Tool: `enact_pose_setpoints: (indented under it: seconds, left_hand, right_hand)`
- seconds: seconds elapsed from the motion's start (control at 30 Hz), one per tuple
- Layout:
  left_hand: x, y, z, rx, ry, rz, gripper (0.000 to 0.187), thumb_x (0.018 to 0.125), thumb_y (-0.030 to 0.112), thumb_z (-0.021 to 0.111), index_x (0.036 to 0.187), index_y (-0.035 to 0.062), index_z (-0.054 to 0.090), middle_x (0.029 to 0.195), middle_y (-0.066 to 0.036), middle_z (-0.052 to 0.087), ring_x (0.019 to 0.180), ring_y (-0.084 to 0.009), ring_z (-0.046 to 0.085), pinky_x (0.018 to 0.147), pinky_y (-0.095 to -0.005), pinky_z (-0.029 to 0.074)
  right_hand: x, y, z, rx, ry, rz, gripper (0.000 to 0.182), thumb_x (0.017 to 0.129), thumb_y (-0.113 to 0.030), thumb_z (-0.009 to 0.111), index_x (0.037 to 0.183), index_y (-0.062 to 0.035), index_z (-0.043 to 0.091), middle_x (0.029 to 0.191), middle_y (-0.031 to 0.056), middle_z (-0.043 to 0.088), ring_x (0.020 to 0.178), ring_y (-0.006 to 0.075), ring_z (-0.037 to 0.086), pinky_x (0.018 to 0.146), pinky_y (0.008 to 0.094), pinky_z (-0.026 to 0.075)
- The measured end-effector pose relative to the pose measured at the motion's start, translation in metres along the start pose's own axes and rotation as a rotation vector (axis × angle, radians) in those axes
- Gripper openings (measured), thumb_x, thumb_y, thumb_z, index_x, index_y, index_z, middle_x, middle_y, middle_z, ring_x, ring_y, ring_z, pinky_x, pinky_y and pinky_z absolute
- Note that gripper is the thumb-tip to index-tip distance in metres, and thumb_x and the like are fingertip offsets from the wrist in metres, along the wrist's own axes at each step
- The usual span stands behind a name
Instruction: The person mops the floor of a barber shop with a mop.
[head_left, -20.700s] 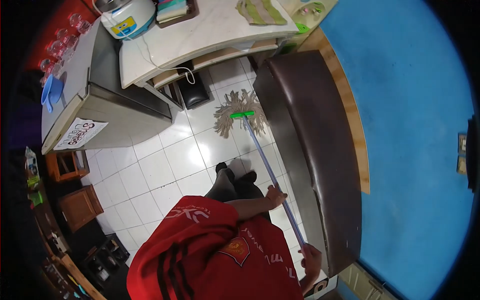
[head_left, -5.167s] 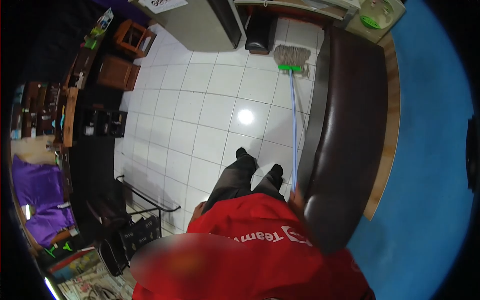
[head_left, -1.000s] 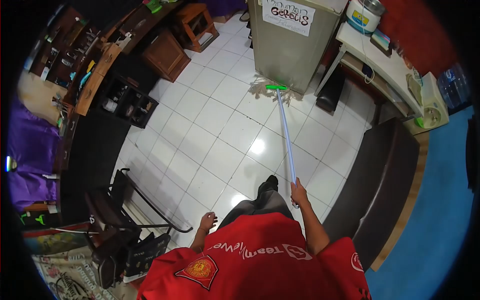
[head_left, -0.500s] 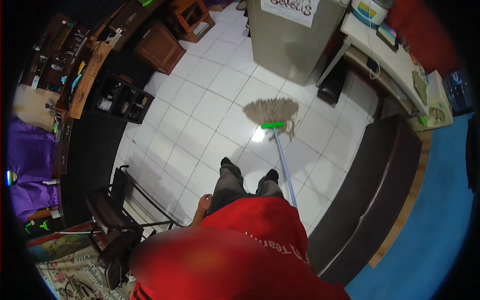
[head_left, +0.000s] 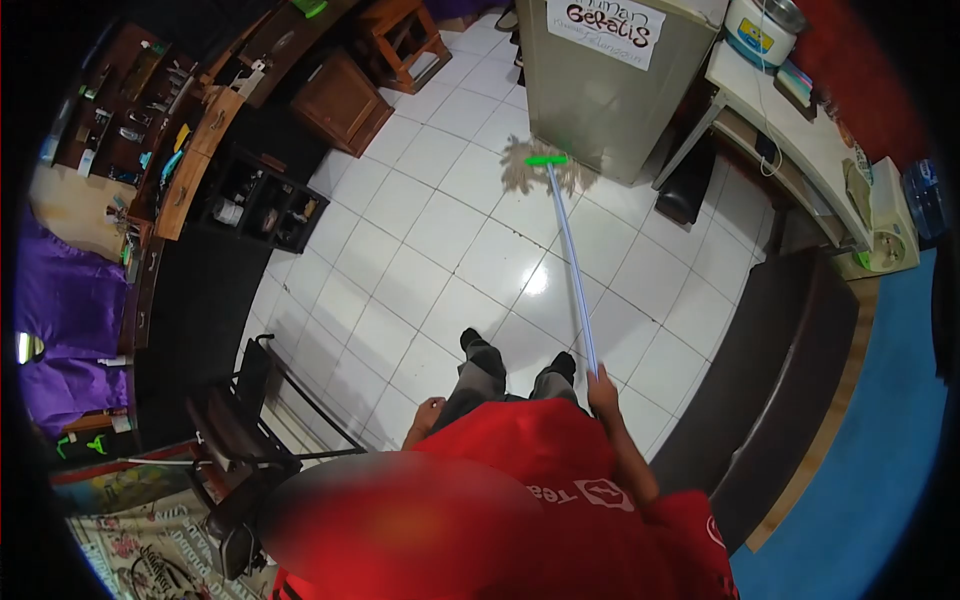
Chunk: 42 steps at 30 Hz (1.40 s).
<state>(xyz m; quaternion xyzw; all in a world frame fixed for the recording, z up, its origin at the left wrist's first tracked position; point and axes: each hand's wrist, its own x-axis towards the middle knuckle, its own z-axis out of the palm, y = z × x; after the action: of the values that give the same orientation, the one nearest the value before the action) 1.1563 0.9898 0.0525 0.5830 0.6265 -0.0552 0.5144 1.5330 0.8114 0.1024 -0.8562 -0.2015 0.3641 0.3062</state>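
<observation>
Holding the mop by its pale blue handle, we have our right hand near the top end, fingers clamped around it, just right of centre in the lower half of the frame. Mop head is in the upper middle: green clamp, grey-beige strands splayed on the white tile floor, right at the bottom edge of the grey fridge. Left hand hangs apart from the mop, beside our left leg; fingers look bent, but too small to tell whether they're apart or together.

Text check:
- Paper sign on the fridge, top of frame: we read "numan" (first part cut off) and "GeRatiS" in bold, with a smaller line under it we can't read reliably.
- Red shirt: "Tea" in white beside a boxed white logo; rest blurred or folded away.
- Printed cloth, lower left: has lettering, too distorted for us to read.
- Rice cooker, upper right, on the white surface: yellow-and-blue label, no legible brand.

Dark padded bench runs down the right side, along the blue wall. Purple curtain at far left.
</observation>
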Motion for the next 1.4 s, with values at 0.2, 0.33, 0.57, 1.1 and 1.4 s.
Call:
enact_pose_setpoints:
  seconds: [0.2,0.33,0.57,1.1,1.4]
  left_hand:
    - [-0.012,0.037,-0.015,0.015,0.057,0.052,0.033,0.079,0.028,0.052,0.099,0.0022,0.058,0.090,-0.015,0.062,0.083,-0.0213,0.060,0.074,-0.0290,0.046]
    - [-0.020,0.030,-0.017,-0.064,0.044,0.030,0.032,0.080,0.027,0.052,0.100,0.0018,0.057,0.087,-0.014,0.062,0.080,-0.0187,0.060,0.072,-0.0279,0.046]
    - [-0.019,-0.020,-0.014,-0.164,0.148,-0.130,0.035,0.077,0.032,0.053,0.096,0.0039,0.060,0.086,-0.014,0.063,0.081,-0.0196,0.059,0.074,-0.0293,0.046]
    - [0.032,0.025,-0.016,-0.273,0.201,-0.001,0.031,0.077,0.030,0.054,0.095,0.0059,0.059,0.088,-0.013,0.062,0.084,-0.0267,0.060,0.076,-0.0330,0.046]
    - [-0.010,-0.054,-0.035,-0.503,0.264,-0.334,0.032,0.077,0.028,0.053,0.097,0.0028,0.058,0.073,-0.010,0.062,0.060,-0.0184,0.060,0.053,-0.0301,0.048]
  right_hand:
    - [0.028,-0.101,-0.026,0.039,-0.204,0.239,0.039,0.086,-0.034,0.037,0.115,-0.0085,0.041,0.084,0.0243,0.058,0.077,0.0413,0.055,0.066,0.0464,0.044]
    - [-0.039,0.007,-0.020,-0.191,-0.113,0.079,0.035,0.086,-0.032,0.037,0.114,-0.0101,0.039,0.075,0.0265,0.056,0.072,0.0449,0.054,0.062,0.0502,0.042]
    - [-0.082,0.111,-0.036,-0.146,-0.132,-0.060,0.044,0.088,-0.039,0.035,0.119,-0.0083,0.041,0.082,0.0236,0.056,0.081,0.0385,0.056,0.068,0.0420,0.044]
    - [0.026,-0.021,-0.012,-0.433,-0.204,-0.136,0.048,0.087,-0.045,0.032,0.116,-0.0078,0.042,0.076,0.0190,0.057,0.072,0.0309,0.058,0.064,0.0385,0.046]
    - [0.148,-0.205,0.055,0.012,-0.472,0.093,0.038,0.088,-0.046,0.032,0.102,-0.0109,0.034,0.047,0.0064,0.041,0.031,0.0147,0.041,0.029,0.0275,0.037]
